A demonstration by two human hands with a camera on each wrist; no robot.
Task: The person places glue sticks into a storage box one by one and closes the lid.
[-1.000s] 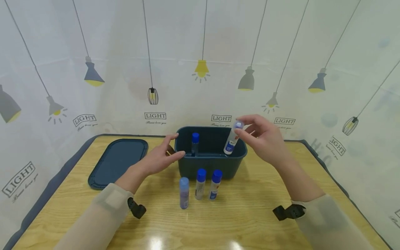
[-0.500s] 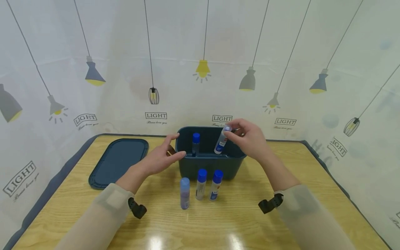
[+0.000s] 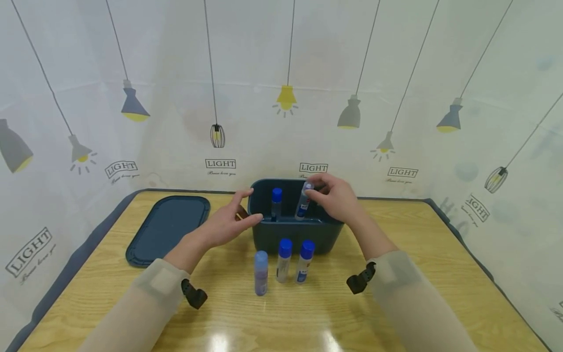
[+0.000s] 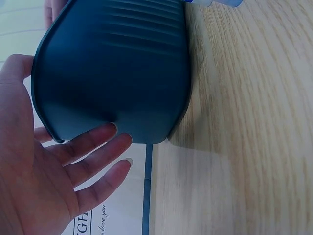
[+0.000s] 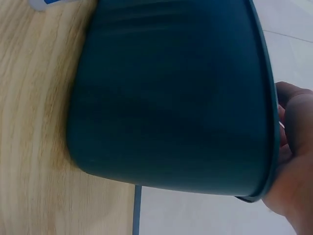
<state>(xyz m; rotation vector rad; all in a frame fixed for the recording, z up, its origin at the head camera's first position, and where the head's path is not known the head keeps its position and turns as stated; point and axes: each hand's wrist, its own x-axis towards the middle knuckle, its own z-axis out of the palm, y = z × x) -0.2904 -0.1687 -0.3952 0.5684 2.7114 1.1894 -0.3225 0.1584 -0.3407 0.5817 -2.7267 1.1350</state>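
In the head view my right hand (image 3: 336,198) pinches a glue stick (image 3: 303,203) near its top. The stick is tilted slightly, its lower end inside a dark blue bin (image 3: 294,237). Another glue stick (image 3: 276,203), blue-capped, stands upright in the bin's left part. My left hand (image 3: 224,224) touches the bin's left end with thumb and index finger spread along the rim; its other fingers lie extended by the outer wall (image 4: 112,73) in the left wrist view. From the right wrist, the bin's wall (image 5: 171,98) hides the held stick.
Before the bin stand two blue-capped glue sticks (image 3: 284,261) (image 3: 305,263) and a light blue-capped purplish tube (image 3: 261,274). A dark blue lid (image 3: 169,230) lies at the left of the wooden table (image 3: 281,322). A printed curtain (image 3: 246,98) hangs behind.
My right hand has moved left and slightly down with the glue stick, from the bin's right end toward its middle. My left hand has stayed at the rim.
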